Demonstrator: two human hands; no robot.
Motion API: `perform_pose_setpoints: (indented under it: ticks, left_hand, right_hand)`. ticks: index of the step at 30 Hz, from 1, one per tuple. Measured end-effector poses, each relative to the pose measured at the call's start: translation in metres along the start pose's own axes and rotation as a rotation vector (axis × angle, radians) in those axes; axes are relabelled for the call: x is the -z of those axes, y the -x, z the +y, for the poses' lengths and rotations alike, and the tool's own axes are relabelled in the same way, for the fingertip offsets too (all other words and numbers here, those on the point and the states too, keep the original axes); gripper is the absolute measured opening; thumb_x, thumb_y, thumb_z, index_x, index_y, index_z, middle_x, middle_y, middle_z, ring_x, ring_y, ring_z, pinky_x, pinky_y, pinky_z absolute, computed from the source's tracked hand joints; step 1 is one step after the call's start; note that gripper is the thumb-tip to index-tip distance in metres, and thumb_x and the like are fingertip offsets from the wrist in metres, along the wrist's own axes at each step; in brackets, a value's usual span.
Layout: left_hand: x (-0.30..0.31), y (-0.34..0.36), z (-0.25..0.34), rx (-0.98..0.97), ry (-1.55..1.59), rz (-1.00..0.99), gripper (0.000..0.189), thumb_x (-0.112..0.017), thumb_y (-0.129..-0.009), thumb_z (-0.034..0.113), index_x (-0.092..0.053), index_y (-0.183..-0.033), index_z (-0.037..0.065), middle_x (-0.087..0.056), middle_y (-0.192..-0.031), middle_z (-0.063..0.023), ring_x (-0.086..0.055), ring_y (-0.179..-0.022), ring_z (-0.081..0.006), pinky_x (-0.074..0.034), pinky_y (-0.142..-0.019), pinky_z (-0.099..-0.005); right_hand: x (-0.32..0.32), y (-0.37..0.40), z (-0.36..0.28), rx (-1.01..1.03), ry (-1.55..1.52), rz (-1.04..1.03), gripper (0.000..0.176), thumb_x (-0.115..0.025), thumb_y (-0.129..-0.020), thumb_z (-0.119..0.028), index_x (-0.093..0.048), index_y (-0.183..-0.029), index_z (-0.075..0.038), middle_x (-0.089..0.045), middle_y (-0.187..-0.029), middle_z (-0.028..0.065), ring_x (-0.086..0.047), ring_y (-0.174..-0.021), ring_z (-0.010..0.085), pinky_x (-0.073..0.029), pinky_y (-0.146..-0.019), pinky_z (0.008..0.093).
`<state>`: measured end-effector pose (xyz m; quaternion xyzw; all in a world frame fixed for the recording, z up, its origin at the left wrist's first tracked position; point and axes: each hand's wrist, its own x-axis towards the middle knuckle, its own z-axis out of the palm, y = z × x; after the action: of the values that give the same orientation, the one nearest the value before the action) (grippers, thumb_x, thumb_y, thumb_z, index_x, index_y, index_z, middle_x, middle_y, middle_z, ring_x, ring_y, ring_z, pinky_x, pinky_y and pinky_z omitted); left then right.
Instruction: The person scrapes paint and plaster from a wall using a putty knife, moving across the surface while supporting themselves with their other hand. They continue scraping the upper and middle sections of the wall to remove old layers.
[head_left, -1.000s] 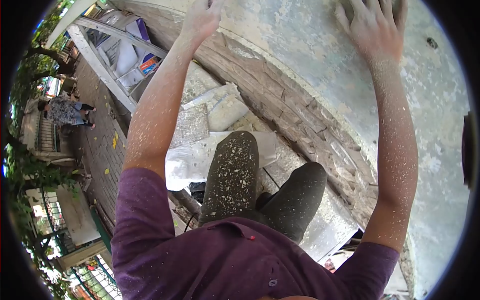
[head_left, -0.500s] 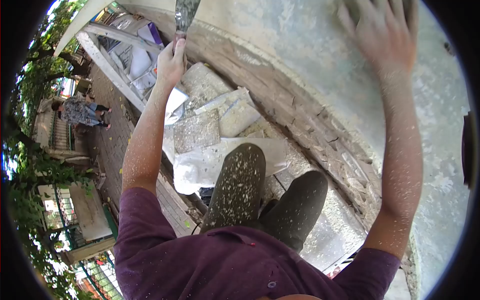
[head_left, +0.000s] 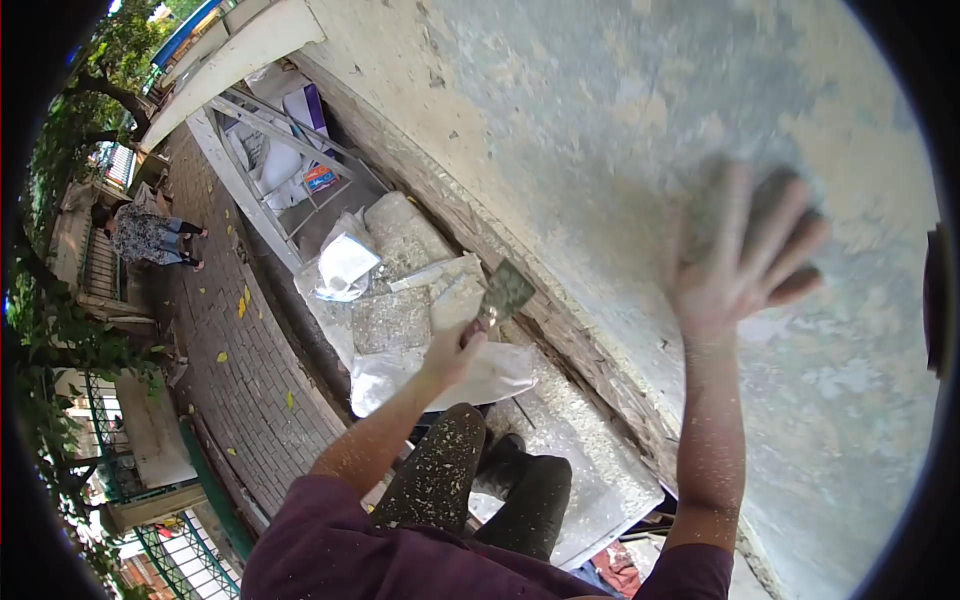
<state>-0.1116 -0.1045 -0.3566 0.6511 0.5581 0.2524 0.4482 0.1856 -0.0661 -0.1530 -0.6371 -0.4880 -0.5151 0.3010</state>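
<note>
My left hand (head_left: 452, 357) is wrapped round the handle of a paint scraper (head_left: 508, 291), its broad, dirty metal blade pointing up and to the right. Below the scraper lie debris-strewn sheets and a white plastic sheet (head_left: 500, 375). My right hand (head_left: 735, 262), slightly blurred, is spread with fingers apart against the patchy, peeling wall (head_left: 610, 130). Nothing shows in that hand. Pale flakes speckle both forearms and my dark trousers (head_left: 430, 465).
A metal frame (head_left: 235, 180) stands at the upper left with bags and papers inside. Rough ledge rubble (head_left: 570, 350) runs along the wall's foot. Beyond lies a brick path (head_left: 285, 400) with fallen leaves, where a person (head_left: 150, 235) stands near a fence.
My left hand has come down and right with the scraper, from up beside the frame to over the sheets. My right hand has slid lower and left on the wall. The view has shifted.
</note>
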Motion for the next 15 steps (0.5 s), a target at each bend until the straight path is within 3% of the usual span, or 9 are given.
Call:
perform_pose_setpoints:
  ticks: [1, 7, 11, 13, 14, 15]
  left_hand:
    - [0.001, 0.009, 0.007, -0.001, -0.005, 0.004, 0.027, -0.058, -0.085, 0.026, -0.062, -0.096, 0.001, -0.055, -0.063, -0.0167, -0.053, -0.054, -0.0242, -0.040, -0.053, -0.0351]
    - [0.016, 0.031, 0.039, 0.062, 0.143, 0.078, 0.028, -0.058, -0.086, 0.025, -0.061, -0.097, 0.001, -0.056, -0.064, -0.0175, -0.055, -0.056, -0.0267, -0.041, -0.055, -0.0362]
    - [0.036, 0.047, 0.072, 0.047, 0.120, 0.093, 0.028, -0.057, -0.086, 0.026, -0.061, -0.097, 0.001, -0.058, -0.067, -0.0194, -0.057, -0.059, -0.0318, -0.042, -0.056, -0.0380]
    - [0.044, 0.061, 0.091, 0.037, 0.110, 0.098, 0.028, -0.057, -0.087, 0.026, -0.061, -0.097, 0.000, -0.058, -0.068, -0.0198, -0.058, -0.060, -0.0328, -0.042, -0.057, -0.0386]
    - [0.047, 0.069, 0.101, 0.022, 0.150, 0.108, 0.030, -0.056, -0.087, 0.028, -0.061, -0.097, 0.000, -0.058, -0.068, -0.0201, -0.058, -0.061, -0.0337, -0.042, -0.057, -0.0392]
    - [0.052, 0.073, 0.113, 0.010, 0.192, 0.117, 0.031, -0.056, -0.087, 0.029, -0.061, -0.097, 0.000, -0.059, -0.069, -0.0204, -0.059, -0.063, -0.0346, -0.042, -0.057, -0.0399]
  right_hand:
    - [0.011, -0.005, -0.002, 0.124, 0.026, -0.074, 0.045, -0.048, -0.085, -0.039, -0.053, -0.129, -0.031, -0.031, -0.146, 0.0108, -0.012, -0.139, 0.0402, 0.013, -0.109, 0.0513]
    - [0.013, 0.002, 0.001, 0.169, 0.123, -0.174, 0.049, -0.051, -0.082, -0.038, -0.050, -0.131, -0.033, -0.027, -0.149, 0.0109, -0.010, -0.138, 0.0437, 0.012, -0.108, 0.0545]
    - [0.033, -0.011, 0.001, 0.216, 0.102, -0.158, 0.052, -0.053, -0.080, -0.034, -0.050, -0.132, -0.027, -0.028, -0.147, 0.0155, -0.009, -0.138, 0.0436, 0.011, -0.108, 0.0543]
    - [0.064, -0.026, 0.003, 0.074, -0.185, -0.508, 0.053, -0.055, -0.080, -0.030, -0.051, -0.131, -0.018, -0.027, -0.146, 0.0207, -0.005, -0.139, 0.0434, 0.011, -0.108, 0.0541]
    - [0.077, -0.049, 0.007, 0.065, -0.179, -0.483, 0.053, -0.055, -0.080, -0.030, -0.051, -0.131, -0.018, -0.027, -0.146, 0.0207, -0.005, -0.139, 0.0434, 0.011, -0.108, 0.0541]
    - [0.097, -0.081, 0.014, 0.052, -0.291, -0.252, 0.053, -0.056, -0.079, -0.030, -0.052, -0.130, -0.015, -0.027, -0.146, 0.0224, -0.005, -0.139, 0.0434, 0.011, -0.109, 0.0539]
